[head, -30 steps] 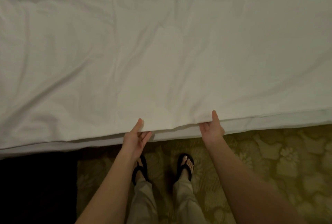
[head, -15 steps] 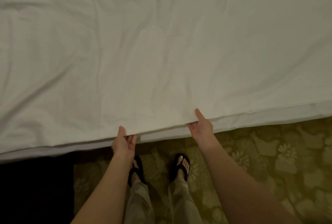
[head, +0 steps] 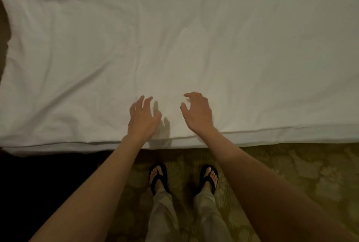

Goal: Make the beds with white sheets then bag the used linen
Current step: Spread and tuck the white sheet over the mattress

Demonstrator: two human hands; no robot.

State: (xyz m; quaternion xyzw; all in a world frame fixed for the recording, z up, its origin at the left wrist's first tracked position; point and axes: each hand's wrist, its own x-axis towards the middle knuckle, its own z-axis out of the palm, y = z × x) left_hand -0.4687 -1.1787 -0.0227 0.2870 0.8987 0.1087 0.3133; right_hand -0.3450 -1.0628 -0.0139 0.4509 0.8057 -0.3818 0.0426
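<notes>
Left hand [head: 143,118] and right hand [head: 197,112] above the near edge of the white sheet [head: 194,47], fingers spread, loosely bent, holding nothing. Sheet wrinkled, spread over the bed. Feet in black sandals [head: 159,178] on patterned carpet [head: 301,173].

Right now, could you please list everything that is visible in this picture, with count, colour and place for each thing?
white cotton sheet: one, white, spread wrinkled over the bed, filling the upper part of the view
lower white layer at the bed edge: one, white, a strip under the sheet's near edge
patterned floral carpet: one, olive green, on the floor right of and under the feet
dark area: one, black, floor at lower left; cannot tell what it is
black flip-flops: two, black, on the feet
beige trousers: one pair, bottom centre
left hand: one, over the sheet near its edge, fingers spread
right hand: one, beside it, fingers loosely curled, holding nothing
</notes>
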